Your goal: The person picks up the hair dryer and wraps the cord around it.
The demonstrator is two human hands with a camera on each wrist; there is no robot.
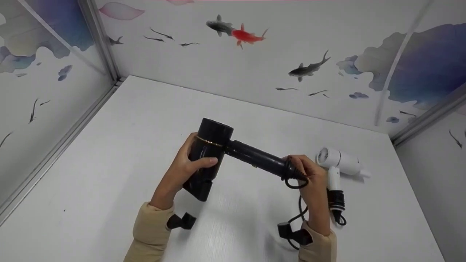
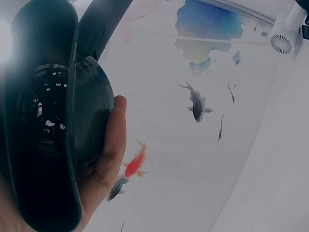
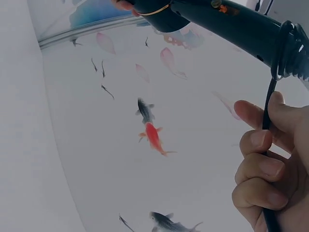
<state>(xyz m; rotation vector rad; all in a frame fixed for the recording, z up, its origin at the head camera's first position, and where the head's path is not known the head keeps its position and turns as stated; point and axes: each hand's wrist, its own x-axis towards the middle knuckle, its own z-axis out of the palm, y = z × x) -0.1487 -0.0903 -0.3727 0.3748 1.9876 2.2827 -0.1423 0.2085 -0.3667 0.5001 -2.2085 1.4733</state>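
Note:
My left hand (image 1: 182, 169) grips the barrel of a black hair dryer (image 1: 214, 133) with a thin gold ring, thumb across its near side. The dryer is held up over the white table, its flat nozzle (image 2: 72, 193) facing the left wrist camera, where a round grille shows inside. Its handle (image 1: 258, 157) points right. At the handle's end, my right hand (image 1: 314, 178) holds the black cord (image 3: 269, 108), fingers curled round it in the right wrist view. A turn of cord circles the handle end, and more cord hangs below the hand.
A white hair dryer (image 1: 344, 161) lies on the table (image 1: 109, 145) to the right, its black cord (image 1: 335, 199) wound round the handle. Walls painted with fish stand at the back and both sides. A black camera mount sits at each wrist.

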